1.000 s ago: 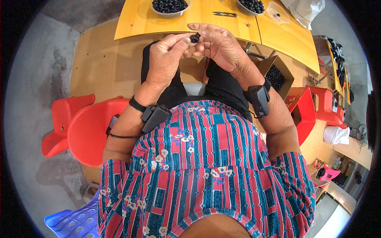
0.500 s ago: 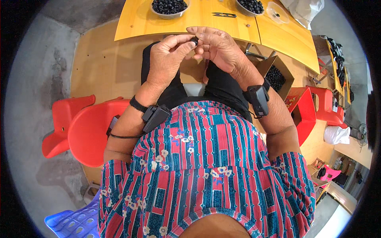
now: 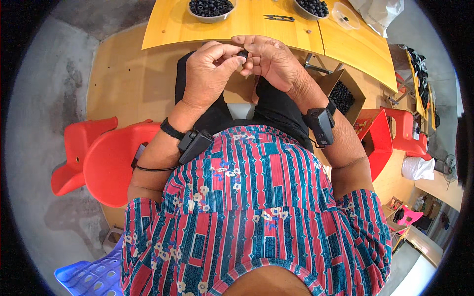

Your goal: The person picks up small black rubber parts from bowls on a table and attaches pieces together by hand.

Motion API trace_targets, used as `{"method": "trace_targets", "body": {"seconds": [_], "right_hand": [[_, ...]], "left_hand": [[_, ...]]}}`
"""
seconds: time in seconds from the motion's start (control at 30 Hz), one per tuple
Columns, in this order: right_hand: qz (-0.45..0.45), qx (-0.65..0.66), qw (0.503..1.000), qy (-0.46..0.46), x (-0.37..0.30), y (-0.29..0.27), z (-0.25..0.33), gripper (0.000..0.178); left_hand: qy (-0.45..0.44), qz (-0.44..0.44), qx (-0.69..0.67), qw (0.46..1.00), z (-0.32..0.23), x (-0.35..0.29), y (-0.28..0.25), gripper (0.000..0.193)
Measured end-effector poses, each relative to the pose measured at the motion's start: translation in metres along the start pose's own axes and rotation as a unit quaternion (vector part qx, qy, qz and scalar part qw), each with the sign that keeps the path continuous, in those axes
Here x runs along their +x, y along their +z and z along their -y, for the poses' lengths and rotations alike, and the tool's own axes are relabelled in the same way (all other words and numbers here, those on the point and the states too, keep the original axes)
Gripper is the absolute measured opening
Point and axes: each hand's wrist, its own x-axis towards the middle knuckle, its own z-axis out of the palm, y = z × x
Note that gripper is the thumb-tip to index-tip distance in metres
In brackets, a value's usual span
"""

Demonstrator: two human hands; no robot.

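Just off the near edge of the yellow table, my two hands meet over my lap. A small black part [image 3: 243, 53] is pinched between the thumb and index finger of my left hand [image 3: 207, 74]. My right hand [image 3: 276, 61] closes on the same part from the other side, its fingers curled against it. The fingers hide most of its shape. Beyond the hands, a clear bowl [image 3: 212, 19] heaped with small black ring-like parts stands on the table, with a second bowl [image 3: 312, 17] of such parts to its right. Black thread snips [image 3: 279, 18] lie between them.
The yellow table [image 3: 173, 29] spans the far side. A clear lid or dish [image 3: 345, 16] and a white bag [image 3: 377, 15] lie at its right. A cardboard box [image 3: 356, 91] of black parts is below. Red chairs [image 3: 118, 165] and a red box [image 3: 375, 143] flank me.
My left thumb and fingers have shifted slightly around the black part, which sits a little lower between the hands. Both hands otherwise keep nearly the same place.
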Motion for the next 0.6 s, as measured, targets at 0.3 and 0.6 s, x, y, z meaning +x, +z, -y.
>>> {"method": "trace_targets", "body": {"seconds": [0.3,0.6], "right_hand": [[0.016,-0.031,0.999,0.002,-0.0005,-0.0049,0.0025,0.037],[0.016,-0.025,0.999,-0.02,-0.0027,0.0027,-0.0005,0.04]], "left_hand": [[0.025,-0.016,0.028,0.999,-0.0036,0.0003,0.0008,0.015],[0.012,0.006,-0.004,1.0,0.0021,0.0006,-0.0014,0.013]]}}
